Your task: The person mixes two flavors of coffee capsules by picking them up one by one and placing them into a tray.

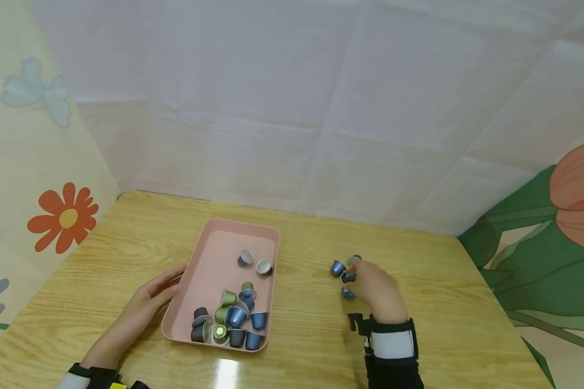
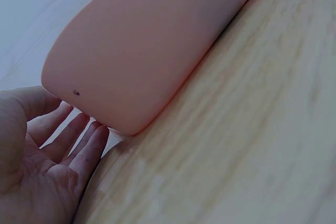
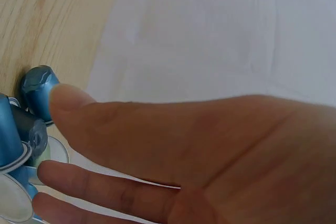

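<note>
My left hand (image 1: pixel 143 305) rests at the left side of a pink tray (image 1: pixel 206 270), its fingertips right at the tray wall in the left wrist view. Inside the tray lie coffee capsules in blue, green and dark grey, mostly bunched at the near end, with two white-lidded ones farther up. To the right, my right hand (image 1: pixel 377 289) reaches over a small group of capsules on the table. In the right wrist view its thumb overlaps a blue capsule (image 3: pixel 39 90). A dark capsule (image 3: pixel 29 129) shows between thumb and fingers, which stand apart.
The wooden table (image 1: pixel 306 324) runs back to a pale cloth (image 1: pixel 292 108) hung behind it. Patterned cloth with a red flower (image 1: pixel 68 218) closes the left side, and one with large tulips (image 1: pixel 579 194) the right. Between tray and loose capsules runs a strip of table.
</note>
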`<state>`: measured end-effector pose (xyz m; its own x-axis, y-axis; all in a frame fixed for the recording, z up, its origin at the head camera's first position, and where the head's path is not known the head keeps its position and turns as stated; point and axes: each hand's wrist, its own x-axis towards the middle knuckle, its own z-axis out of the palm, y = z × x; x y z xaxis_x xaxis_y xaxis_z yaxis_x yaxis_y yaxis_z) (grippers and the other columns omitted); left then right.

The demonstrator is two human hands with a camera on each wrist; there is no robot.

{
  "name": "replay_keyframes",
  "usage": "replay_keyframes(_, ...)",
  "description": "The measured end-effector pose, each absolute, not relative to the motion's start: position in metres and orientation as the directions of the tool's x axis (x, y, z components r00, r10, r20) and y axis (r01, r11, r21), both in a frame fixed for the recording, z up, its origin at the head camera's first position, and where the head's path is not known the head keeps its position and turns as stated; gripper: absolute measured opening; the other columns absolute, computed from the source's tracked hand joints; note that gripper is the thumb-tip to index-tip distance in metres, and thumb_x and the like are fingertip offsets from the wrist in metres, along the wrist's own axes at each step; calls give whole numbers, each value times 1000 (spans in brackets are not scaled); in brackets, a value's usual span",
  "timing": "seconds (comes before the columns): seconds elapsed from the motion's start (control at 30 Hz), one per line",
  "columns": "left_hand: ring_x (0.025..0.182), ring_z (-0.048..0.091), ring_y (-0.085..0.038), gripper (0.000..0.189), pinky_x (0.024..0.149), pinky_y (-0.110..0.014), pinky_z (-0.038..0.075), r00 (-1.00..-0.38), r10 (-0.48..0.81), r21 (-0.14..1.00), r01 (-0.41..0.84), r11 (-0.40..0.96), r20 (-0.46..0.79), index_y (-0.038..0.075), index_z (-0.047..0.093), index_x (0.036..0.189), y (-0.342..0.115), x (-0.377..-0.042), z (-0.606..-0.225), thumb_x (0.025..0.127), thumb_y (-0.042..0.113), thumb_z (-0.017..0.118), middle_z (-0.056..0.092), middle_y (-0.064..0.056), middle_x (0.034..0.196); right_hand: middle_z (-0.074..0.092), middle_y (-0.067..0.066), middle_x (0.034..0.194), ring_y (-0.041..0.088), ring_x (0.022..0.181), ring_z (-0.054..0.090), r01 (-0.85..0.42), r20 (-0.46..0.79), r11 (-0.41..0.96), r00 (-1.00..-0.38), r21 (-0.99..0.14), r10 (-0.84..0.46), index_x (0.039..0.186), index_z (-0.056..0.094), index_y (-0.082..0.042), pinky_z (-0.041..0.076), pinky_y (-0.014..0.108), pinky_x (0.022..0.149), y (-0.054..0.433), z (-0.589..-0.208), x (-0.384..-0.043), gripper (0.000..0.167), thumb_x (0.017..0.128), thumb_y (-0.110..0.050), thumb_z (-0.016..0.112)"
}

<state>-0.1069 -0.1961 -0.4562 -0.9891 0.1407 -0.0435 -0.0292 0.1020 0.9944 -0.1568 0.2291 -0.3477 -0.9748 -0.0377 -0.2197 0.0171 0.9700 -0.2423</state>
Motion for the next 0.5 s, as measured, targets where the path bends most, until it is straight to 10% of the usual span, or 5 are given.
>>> replay_keyframes(0.5, 113, 52, 9, 55, 92, -13, 44, -990, 139, 995, -13, 103, -28, -4, 39, 149, -195, -107, -457, 104, 22, 54, 42, -28, 147, 57, 3, 75, 20, 64, 49, 55, -214, 971, -977, -234, 4, 90, 70, -2, 39, 31, 54, 222, -358, -159, 18, 81, -14, 79)
